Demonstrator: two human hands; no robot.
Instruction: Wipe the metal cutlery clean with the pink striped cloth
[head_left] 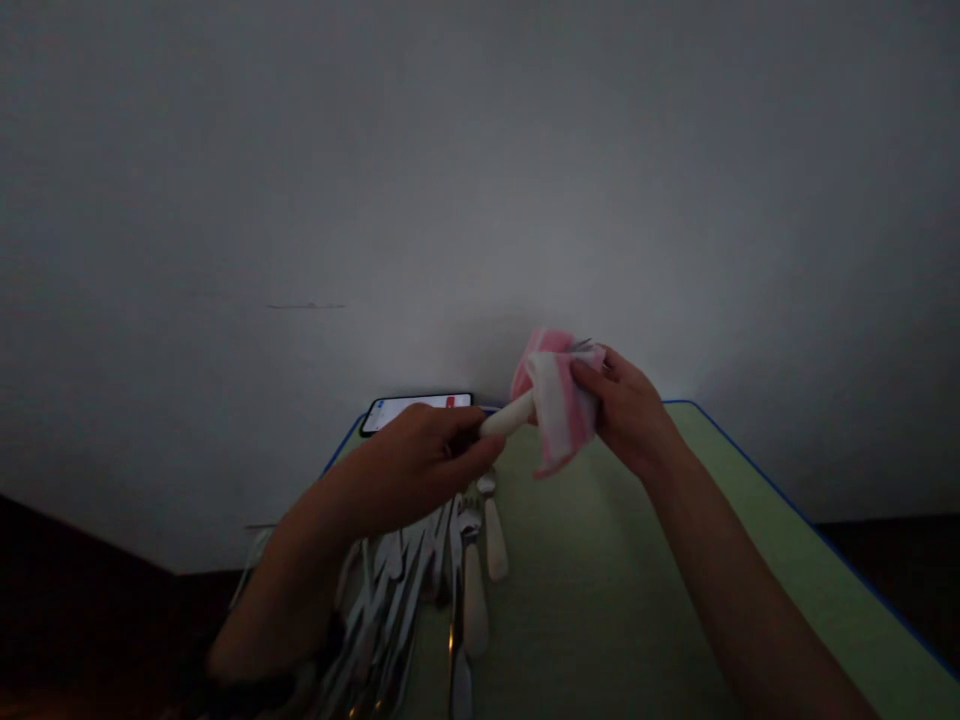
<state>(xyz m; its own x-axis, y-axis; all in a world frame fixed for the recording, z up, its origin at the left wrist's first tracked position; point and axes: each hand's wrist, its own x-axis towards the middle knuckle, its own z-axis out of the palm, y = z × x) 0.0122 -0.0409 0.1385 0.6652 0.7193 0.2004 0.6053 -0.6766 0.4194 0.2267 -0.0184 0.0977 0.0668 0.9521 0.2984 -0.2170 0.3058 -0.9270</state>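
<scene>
Grey wall (pixel 480 180), one green table (pixel 600 600); left hand (pixel 424 455) grips one utensil (pixel 511 415) above it; right hand (pixel 626 405) pinches one cloth (pixel 559 395) around its far end; below, one phone (pixel 397 407), one spoon (pixel 495 545), other cutlery (pixel 474 600) too overlapped to count.

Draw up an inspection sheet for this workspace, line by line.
Surface: light green table with a blue edge, standing against the wall.
Things in hand: white-handled utensil, its far end mostly inside a pink-and-white cloth; a thin metal tip shows past the cloth.
Clutter: loose cutlery lies at the left, partly hidden by the left arm; a phone, screen lit, lies at the far left corner.
Hands: left hand grips the white handle; right hand holds the cloth around the utensil.
Cables: none can be made out.
Surroundings: plain wall with a thin dark mark; dim light.
</scene>
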